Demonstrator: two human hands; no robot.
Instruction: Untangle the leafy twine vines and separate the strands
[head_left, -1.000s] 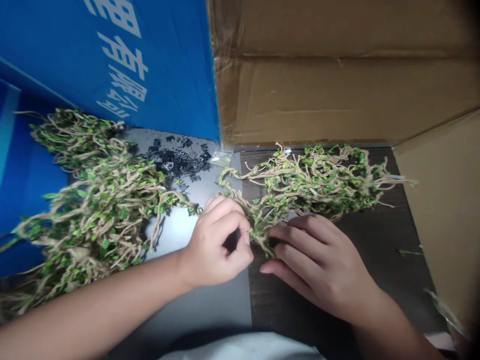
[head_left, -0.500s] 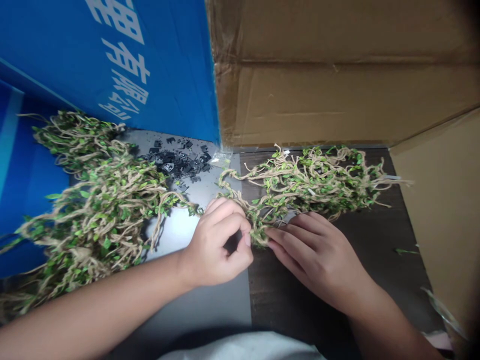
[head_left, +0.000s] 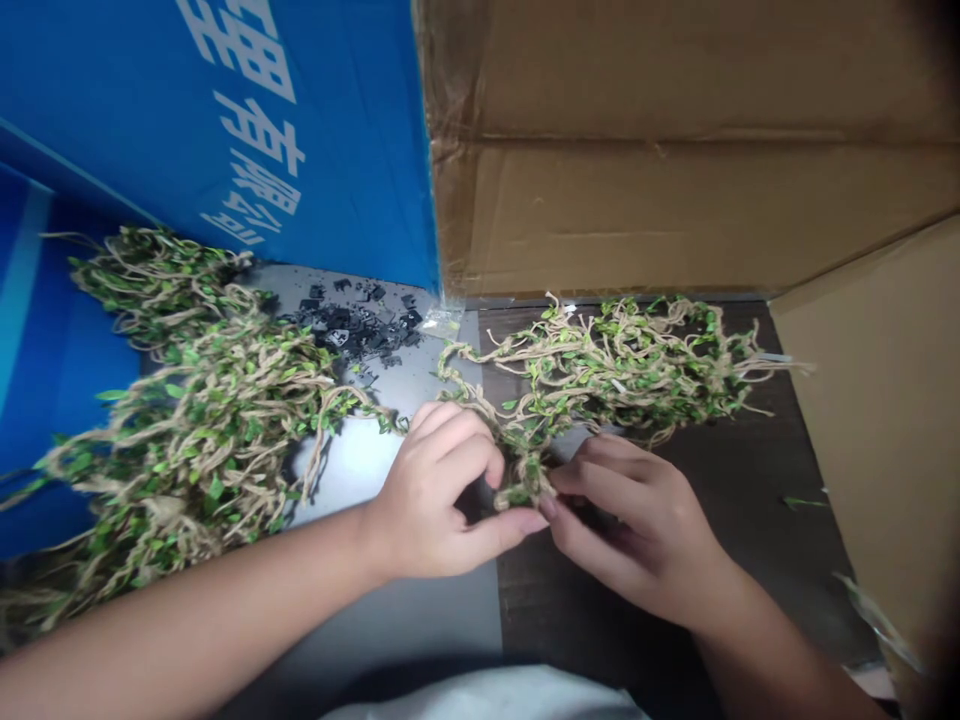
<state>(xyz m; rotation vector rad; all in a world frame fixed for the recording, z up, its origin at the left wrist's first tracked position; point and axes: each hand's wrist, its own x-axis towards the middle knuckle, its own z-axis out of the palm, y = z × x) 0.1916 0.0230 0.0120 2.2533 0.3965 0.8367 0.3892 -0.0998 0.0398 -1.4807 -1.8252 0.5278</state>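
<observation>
In the middle, a strand of leafy twine (head_left: 529, 470), tan rope with small green leaves, is gathered between my two hands. My left hand (head_left: 439, 490) has its thumb stretched out under the bunched strand and its curled index finger against the near side. Thumb and fingers of my right hand (head_left: 637, 520) pinch the strand from the other side. Beyond the hands, the strand runs up to a heap of leafy twine (head_left: 645, 365) on the dark surface. A bigger pile of leafy twine (head_left: 217, 430) lies to the left of my left hand.
Black plastic scraps (head_left: 352, 320) lie scattered on the grey surface (head_left: 427, 620). A blue panel with white characters (head_left: 360, 150) stands at the back left. A cardboard box (head_left: 637, 210) closes off the back, and another cardboard wall (head_left: 892, 400) the right.
My left thumb has straightened towards the right, reaching my right hand's fingertips. My right hand has turned slightly, its thumb now showing at the strand. The piles have stayed in place.
</observation>
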